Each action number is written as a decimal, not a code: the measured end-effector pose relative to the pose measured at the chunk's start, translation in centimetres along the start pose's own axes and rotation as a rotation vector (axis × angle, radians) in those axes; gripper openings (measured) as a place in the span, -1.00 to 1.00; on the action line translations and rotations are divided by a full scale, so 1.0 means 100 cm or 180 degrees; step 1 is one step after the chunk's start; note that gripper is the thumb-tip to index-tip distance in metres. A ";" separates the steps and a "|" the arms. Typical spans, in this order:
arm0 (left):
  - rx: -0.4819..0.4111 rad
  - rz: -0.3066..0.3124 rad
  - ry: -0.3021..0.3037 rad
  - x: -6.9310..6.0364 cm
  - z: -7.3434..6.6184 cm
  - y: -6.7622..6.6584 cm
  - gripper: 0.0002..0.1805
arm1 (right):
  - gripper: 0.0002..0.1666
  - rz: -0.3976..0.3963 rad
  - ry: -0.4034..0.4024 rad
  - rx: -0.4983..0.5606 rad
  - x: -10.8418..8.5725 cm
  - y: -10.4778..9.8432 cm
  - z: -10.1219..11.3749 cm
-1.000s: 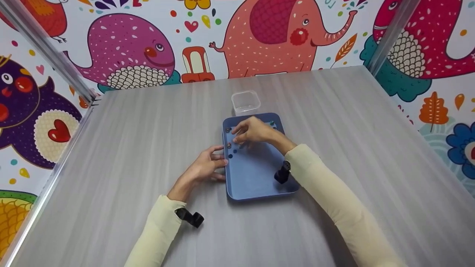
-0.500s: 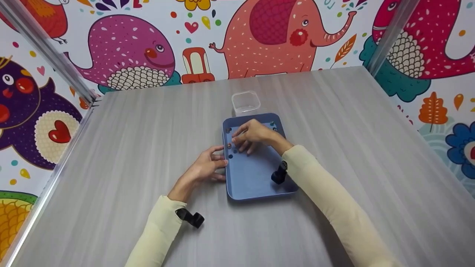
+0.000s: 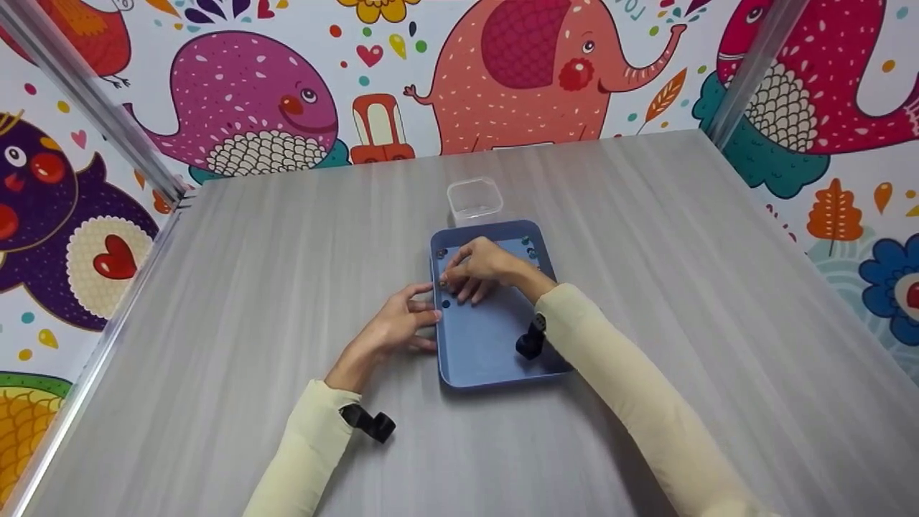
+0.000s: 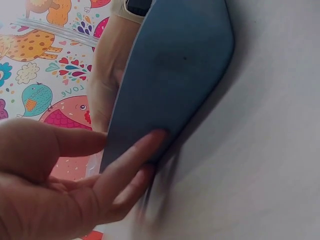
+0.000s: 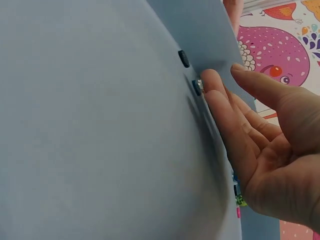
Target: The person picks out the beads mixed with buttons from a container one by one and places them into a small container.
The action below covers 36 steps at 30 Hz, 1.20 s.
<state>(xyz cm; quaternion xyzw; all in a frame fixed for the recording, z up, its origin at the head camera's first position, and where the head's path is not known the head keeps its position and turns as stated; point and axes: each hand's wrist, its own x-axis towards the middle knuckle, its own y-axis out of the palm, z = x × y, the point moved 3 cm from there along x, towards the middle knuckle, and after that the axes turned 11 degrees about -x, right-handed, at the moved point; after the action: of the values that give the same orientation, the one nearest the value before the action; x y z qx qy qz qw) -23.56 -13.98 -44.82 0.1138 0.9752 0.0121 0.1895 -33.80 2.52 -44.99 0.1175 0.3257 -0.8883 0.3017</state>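
Observation:
A blue tray (image 3: 488, 345) lies on the table with small coloured bead-like pieces along its edges. My left hand (image 3: 393, 319) rests against the tray's left side; in the left wrist view its fingers (image 4: 132, 160) touch the outer wall. My right hand (image 3: 481, 266) is inside the tray near the left wall. In the right wrist view its fingertips touch or nearly touch a small dark ridged piece (image 5: 197, 87), the thumb standing apart. A second dark piece (image 5: 184, 58) lies close by. The right hand partly hides an orange-brown piece (image 3: 442, 283) in the head view.
A clear plastic box (image 3: 475, 199) stands just behind the tray. Green pieces (image 3: 530, 251) lie at the tray's far right corner, a dark brown one (image 3: 441, 253) at the far left. Cartoon-printed walls (image 3: 287, 79) enclose the table (image 3: 251, 287).
My right hand has moved a little toward the tray's near left, its fingertips coming to the pieces by the left wall. The left hand stays in place.

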 end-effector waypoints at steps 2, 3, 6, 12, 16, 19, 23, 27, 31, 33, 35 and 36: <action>0.0008 0.0008 0.0005 0.001 0.001 0.000 -0.33 | -0.77 0.0020 0.0001 0.0031 0.002 0.002 -0.002; 0.0007 0.0021 0.0006 0.001 0.001 0.000 -0.33 | -0.76 0.0029 0.0003 0.0051 0.003 0.003 -0.002; -0.0006 0.0047 0.0014 0.001 0.002 0.001 -0.33 | -0.76 0.0037 0.0009 0.0071 0.005 0.005 -0.005; -0.0026 0.0050 0.0012 0.001 0.003 0.000 -0.32 | -0.77 0.0021 -0.0021 -0.0001 0.007 0.006 -0.006; -0.0057 0.0053 0.0011 0.001 0.003 -0.001 -0.32 | -0.80 0.0016 -0.0029 -0.0010 0.008 0.007 -0.005; -0.0066 0.0059 0.0012 0.001 0.003 -0.002 -0.32 | -0.83 -0.0001 -0.0029 -0.0018 0.009 0.008 -0.005; -0.0029 0.0041 -0.0011 0.001 0.003 -0.002 -0.32 | -0.83 0.0002 -0.0034 -0.0055 0.010 0.008 -0.004; -0.0015 0.0035 -0.0033 0.001 0.003 -0.002 -0.31 | -0.83 0.0003 -0.0036 -0.0085 0.009 0.009 -0.004; -0.0063 0.0046 -0.0036 0.001 0.004 -0.002 -0.31 | -0.82 -0.0004 -0.0033 -0.0109 0.009 0.009 -0.002; -0.0101 0.0062 -0.0025 0.001 0.003 -0.002 -0.32 | -0.81 -0.0008 -0.0045 -0.0080 0.009 0.009 -0.002; -0.0144 0.0073 -0.0016 0.001 0.003 -0.001 -0.32 | -0.81 -0.0013 -0.0051 -0.0065 0.009 0.009 -0.002; -0.0155 0.0080 -0.0007 0.001 0.002 -0.001 -0.32 | -0.82 -0.0018 -0.0055 -0.0069 0.009 0.009 -0.002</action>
<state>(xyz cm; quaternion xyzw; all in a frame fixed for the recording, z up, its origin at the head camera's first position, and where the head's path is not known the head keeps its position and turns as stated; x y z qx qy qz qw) -23.60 -14.07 -45.09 0.1214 0.9729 0.0381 0.1931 -33.96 1.71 -45.93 0.1056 0.3330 -0.8865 0.3033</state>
